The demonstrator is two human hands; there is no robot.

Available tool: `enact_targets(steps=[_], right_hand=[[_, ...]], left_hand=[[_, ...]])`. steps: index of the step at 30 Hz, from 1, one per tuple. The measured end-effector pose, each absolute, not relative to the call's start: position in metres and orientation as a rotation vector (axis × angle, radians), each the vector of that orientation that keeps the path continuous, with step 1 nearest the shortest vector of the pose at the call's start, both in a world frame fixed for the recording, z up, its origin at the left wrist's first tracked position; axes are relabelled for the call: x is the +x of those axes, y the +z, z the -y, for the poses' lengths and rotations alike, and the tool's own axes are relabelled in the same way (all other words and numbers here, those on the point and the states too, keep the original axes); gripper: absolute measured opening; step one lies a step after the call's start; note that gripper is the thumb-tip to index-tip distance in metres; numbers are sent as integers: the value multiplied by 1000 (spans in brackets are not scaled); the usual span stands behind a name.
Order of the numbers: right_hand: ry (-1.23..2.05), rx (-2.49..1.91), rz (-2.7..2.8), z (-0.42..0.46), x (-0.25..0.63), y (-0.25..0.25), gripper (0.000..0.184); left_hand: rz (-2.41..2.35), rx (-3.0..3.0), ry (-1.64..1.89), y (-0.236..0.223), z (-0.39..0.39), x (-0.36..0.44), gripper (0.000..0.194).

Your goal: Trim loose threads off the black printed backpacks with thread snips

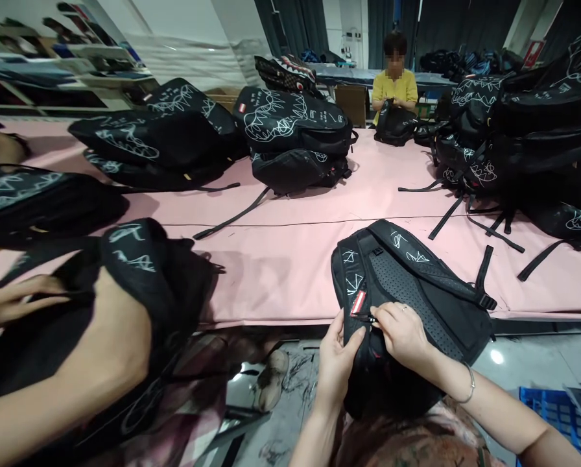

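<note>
A black backpack [417, 285] with white scribble print lies back-side up at the near edge of the pink table [290, 253], partly over my lap. My left hand [336, 357] grips the bag's top edge from below, fingers curled on the fabric. My right hand [402, 331] pinches the zipper pull beside a small red-and-white tag [358, 303]. A thin bracelet circles my right wrist.
At left, a co-worker's arm [76, 376] and hand hold another black backpack [144, 272]. Stacks of similar backpacks [290, 130] stand across the table and pile up at right [524, 136]. A person in a yellow shirt [394, 87] sits at the far end. A blue crate [557, 415] stands on the floor.
</note>
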State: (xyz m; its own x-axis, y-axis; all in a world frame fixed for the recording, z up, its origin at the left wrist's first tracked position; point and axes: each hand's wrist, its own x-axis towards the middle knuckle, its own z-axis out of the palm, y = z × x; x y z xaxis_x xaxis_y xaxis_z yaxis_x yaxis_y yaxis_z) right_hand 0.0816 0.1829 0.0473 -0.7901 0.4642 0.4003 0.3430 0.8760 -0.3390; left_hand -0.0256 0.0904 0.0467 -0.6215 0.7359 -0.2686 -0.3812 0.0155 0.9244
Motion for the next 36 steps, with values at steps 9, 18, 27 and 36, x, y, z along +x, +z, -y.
enact_targets(steps=[9,18,27,36], right_hand=[[270,-586,2531,-179,76,40,25],[627,-558,2461,-190,76,39,18],[1235,-781,2228,-207,70,40,12],[1321,-845,2183,-223,67,24,22]], left_hand=[[-1499,386,1737,35,-92,-26,62],[-1485,384,1753,35,-91,-32,62],[-1328,323,1729,37,-97,-64,50],[-1245,249,1774,23,-105,-65,54]])
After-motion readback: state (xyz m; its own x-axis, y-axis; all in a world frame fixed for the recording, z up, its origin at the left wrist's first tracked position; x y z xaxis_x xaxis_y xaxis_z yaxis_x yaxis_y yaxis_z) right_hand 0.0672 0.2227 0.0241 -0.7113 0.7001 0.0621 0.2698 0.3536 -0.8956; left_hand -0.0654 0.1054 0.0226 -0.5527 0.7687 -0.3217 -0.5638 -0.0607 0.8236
